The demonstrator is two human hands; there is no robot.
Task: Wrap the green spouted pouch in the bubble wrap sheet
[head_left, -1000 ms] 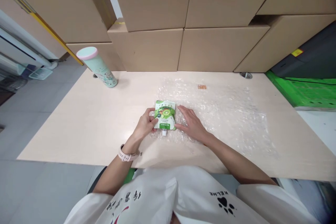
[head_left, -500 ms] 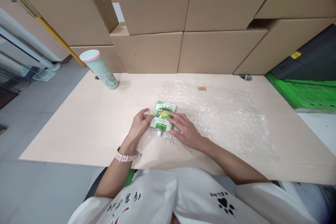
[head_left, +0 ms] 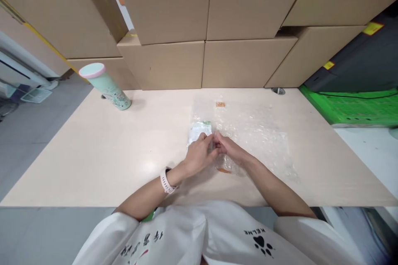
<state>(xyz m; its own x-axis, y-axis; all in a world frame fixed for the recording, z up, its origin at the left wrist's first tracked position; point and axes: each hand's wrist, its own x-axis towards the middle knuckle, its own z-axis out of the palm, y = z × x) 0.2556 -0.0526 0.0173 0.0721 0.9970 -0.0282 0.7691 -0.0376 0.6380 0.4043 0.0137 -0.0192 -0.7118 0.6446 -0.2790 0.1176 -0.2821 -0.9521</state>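
Observation:
A green and white spouted pouch (head_left: 199, 129) lies on the table, now covered by a fold of clear bubble wrap (head_left: 255, 132), so only its far end shows. My left hand (head_left: 199, 157) presses down on the wrapped pouch with curled fingers. My right hand (head_left: 228, 149) meets it fingertip to fingertip, pinching the bubble wrap at the pouch's right side. The rest of the sheet spreads out to the right. A small orange strip (head_left: 224, 170) shows under the wrap by my right wrist.
A mint tumbler with a pink lid (head_left: 104, 85) stands at the far left of the pale table (head_left: 93, 153). Stacked cardboard boxes (head_left: 202, 29) wall off the back. A green crate (head_left: 357, 107) sits to the right. A small orange scrap (head_left: 220, 104) lies beyond the wrap.
The bubble wrap has been folded over the pouch, hiding most of it. Both hands came together on top of it, and the wrap's left edge was pulled rightward.

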